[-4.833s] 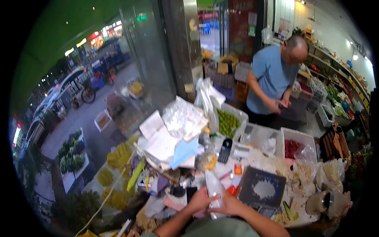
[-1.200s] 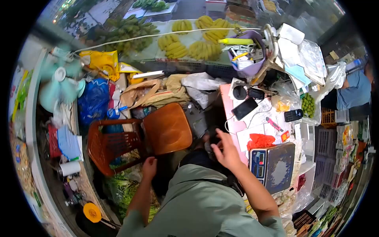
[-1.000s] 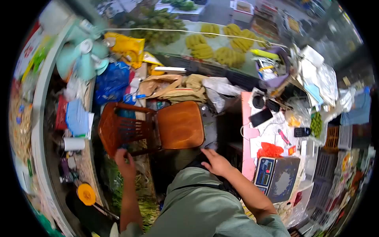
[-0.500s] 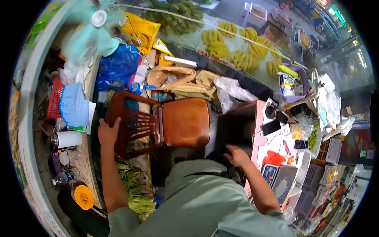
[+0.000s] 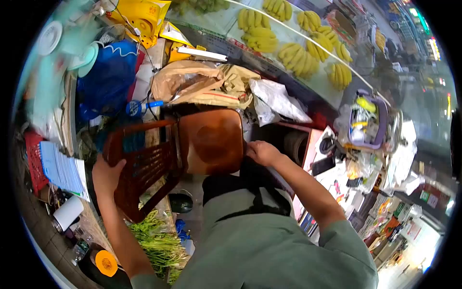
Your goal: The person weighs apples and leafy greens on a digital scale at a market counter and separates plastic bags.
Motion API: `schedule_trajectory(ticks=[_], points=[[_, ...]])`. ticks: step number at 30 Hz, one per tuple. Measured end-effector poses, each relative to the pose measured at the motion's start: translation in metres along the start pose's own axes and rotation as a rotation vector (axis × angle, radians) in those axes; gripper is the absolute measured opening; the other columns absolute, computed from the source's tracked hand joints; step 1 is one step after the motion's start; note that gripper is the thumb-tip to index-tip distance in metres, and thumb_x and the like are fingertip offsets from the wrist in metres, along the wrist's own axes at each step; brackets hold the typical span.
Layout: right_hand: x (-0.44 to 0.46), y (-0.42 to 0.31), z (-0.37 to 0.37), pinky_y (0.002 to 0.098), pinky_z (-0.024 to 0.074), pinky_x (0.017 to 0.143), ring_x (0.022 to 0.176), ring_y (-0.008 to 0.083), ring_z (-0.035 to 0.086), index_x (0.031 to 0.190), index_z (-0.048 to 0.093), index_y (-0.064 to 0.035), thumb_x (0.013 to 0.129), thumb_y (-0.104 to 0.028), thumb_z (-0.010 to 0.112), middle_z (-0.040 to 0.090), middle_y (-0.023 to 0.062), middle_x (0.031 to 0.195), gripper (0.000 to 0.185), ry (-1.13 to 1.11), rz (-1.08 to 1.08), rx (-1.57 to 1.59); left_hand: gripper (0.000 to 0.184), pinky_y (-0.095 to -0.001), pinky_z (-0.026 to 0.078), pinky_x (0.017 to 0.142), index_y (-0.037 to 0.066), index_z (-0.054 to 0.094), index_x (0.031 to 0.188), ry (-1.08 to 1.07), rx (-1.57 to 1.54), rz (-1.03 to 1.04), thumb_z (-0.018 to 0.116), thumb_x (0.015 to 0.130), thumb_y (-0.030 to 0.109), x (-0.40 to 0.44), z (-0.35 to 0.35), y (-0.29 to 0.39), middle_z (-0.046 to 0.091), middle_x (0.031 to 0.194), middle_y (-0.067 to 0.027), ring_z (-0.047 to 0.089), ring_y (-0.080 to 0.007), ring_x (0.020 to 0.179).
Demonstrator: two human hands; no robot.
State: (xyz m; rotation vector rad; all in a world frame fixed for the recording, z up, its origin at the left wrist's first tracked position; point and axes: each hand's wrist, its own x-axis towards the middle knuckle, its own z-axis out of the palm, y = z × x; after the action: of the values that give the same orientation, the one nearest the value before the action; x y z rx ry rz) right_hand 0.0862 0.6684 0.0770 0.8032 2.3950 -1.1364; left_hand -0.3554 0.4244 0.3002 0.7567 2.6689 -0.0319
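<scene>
A brown wooden chair (image 5: 210, 139) with a slatted back stands in front of me, its backrest to the left and its seat to the right. My left hand (image 5: 107, 177) grips the top rail of the backrest, thumb over the near side. At the right edge of the seat, my right hand (image 5: 263, 153) has its fingers closed on the rim; the fingertips are partly hidden. Below the backrest lie green leafy stalks (image 5: 156, 243).
Brown paper bags (image 5: 190, 82) and a white plastic bag (image 5: 276, 101) lie behind the chair. Bananas (image 5: 298, 59) rest on the counter beyond. A pink-edged desk (image 5: 313, 144) with a phone (image 5: 323, 165) stands right. A turquoise fan (image 5: 50, 67) and blue bag (image 5: 103, 79) are left.
My right hand has moved left and up onto the seat's edge. The chair and my left hand have shifted left in view, the backrest tilting more, as the camera view also turned.
</scene>
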Motion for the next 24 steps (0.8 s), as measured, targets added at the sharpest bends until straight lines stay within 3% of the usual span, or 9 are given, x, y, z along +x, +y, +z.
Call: schedule_trajectory(ticks=[5, 9, 11, 14, 15, 17, 19, 20, 24], points=[[0.109, 0.045, -0.049, 0.0512, 0.0496, 0.093, 0.105, 0.0426, 0.063, 0.121, 0.065, -0.0011, 0.093, -0.029, 0.064, 0.068, 0.0240, 0.111, 0.040, -0.002, 0.051, 0.055, 0.047, -0.0472, 0.054, 0.078, -0.002, 0.065, 0.109, -0.020, -0.030, -0.102, 0.084, 0.077, 0.027, 0.015, 0.002, 0.010, 0.072, 0.098, -0.0239, 0.070, -0.0417, 0.089], [0.210, 0.108, -0.045, 0.0508, 0.0502, 0.089, 0.101, 0.0461, 0.062, 0.110, 0.068, 0.0024, 0.095, -0.022, 0.060, 0.067, 0.0283, 0.103, 0.029, 0.363, 0.049, 0.026, 0.044, -0.0451, 0.054, 0.082, -0.002, 0.063, 0.113, 0.064, -0.092, -0.100, 0.083, 0.079, 0.016, 0.021, 0.006, 0.028, 0.072, 0.101, -0.0215, 0.070, -0.0385, 0.092], [0.256, 0.143, -0.035, 0.0522, 0.0506, 0.086, 0.096, 0.0472, 0.062, 0.099, 0.069, 0.0019, 0.094, -0.023, 0.060, 0.067, 0.0273, 0.098, 0.027, 0.285, 0.117, 0.111, 0.045, -0.0425, 0.055, 0.085, -0.002, 0.062, 0.116, 0.041, -0.061, -0.140, 0.083, 0.080, 0.013, 0.020, 0.010, 0.021, 0.071, 0.104, -0.0218, 0.070, -0.0382, 0.095], [0.307, 0.174, -0.019, 0.0522, 0.0516, 0.084, 0.093, 0.0447, 0.064, 0.092, 0.070, -0.0018, 0.089, -0.026, 0.066, 0.068, 0.0222, 0.098, 0.025, 0.222, 0.107, -0.159, 0.057, -0.0419, 0.055, 0.091, -0.004, 0.058, 0.131, -0.050, -0.017, -0.335, 0.082, 0.082, 0.014, 0.014, 0.012, 0.016, 0.071, 0.109, -0.0212, 0.069, -0.0355, 0.103], [0.325, 0.189, -0.012, 0.0517, 0.0514, 0.088, 0.100, 0.0422, 0.064, 0.101, 0.069, -0.0005, 0.086, -0.030, 0.072, 0.067, 0.0223, 0.104, 0.033, 0.008, -0.038, -0.513, 0.062, -0.0425, 0.055, 0.093, -0.004, 0.056, 0.137, -0.047, -0.022, -0.405, 0.081, 0.083, 0.014, 0.009, 0.018, 0.014, 0.070, 0.114, -0.0210, 0.069, -0.0342, 0.106], [0.339, 0.193, 0.005, 0.0511, 0.0502, 0.093, 0.109, 0.0413, 0.061, 0.120, 0.061, 0.0008, 0.085, -0.036, 0.075, 0.065, 0.0235, 0.111, 0.053, 0.136, 0.175, -0.356, 0.073, -0.0452, 0.054, 0.100, -0.001, 0.043, 0.150, -0.043, -0.032, -0.507, 0.079, 0.088, 0.016, -0.008, 0.023, -0.018, 0.060, 0.137, -0.0218, 0.063, -0.0316, 0.117], [0.357, 0.193, 0.024, 0.0506, 0.0506, 0.094, 0.110, 0.0427, 0.061, 0.131, 0.051, -0.0003, 0.085, -0.039, 0.076, 0.063, 0.0251, 0.116, 0.065, 0.324, 0.282, -0.352, 0.072, -0.0445, 0.053, 0.100, 0.001, 0.042, 0.152, -0.077, -0.107, -0.505, 0.078, 0.091, 0.016, -0.013, 0.019, -0.032, 0.060, 0.136, -0.0209, 0.062, -0.0306, 0.118], [0.362, 0.191, 0.023, 0.0504, 0.0531, 0.090, 0.108, 0.0442, 0.063, 0.131, 0.049, -0.0011, 0.086, -0.041, 0.075, 0.058, 0.0275, 0.126, 0.065, 0.316, 0.294, -0.319, 0.071, -0.0427, 0.053, 0.096, 0.002, 0.043, 0.152, -0.008, 0.009, -0.502, 0.077, 0.091, 0.014, -0.018, 0.022, -0.035, 0.062, 0.133, -0.0195, 0.064, -0.0292, 0.113], [0.381, 0.205, -0.007, 0.0492, 0.0565, 0.081, 0.096, 0.0390, 0.070, 0.125, 0.057, -0.0068, 0.089, -0.025, 0.063, 0.071, 0.0219, 0.105, 0.040, 0.027, 0.316, -0.469, 0.072, -0.0387, 0.051, 0.096, 0.000, 0.045, 0.150, 0.013, 0.053, -0.549, 0.080, 0.089, 0.019, -0.025, 0.021, -0.042, 0.062, 0.132, -0.0178, 0.063, -0.0268, 0.111]])
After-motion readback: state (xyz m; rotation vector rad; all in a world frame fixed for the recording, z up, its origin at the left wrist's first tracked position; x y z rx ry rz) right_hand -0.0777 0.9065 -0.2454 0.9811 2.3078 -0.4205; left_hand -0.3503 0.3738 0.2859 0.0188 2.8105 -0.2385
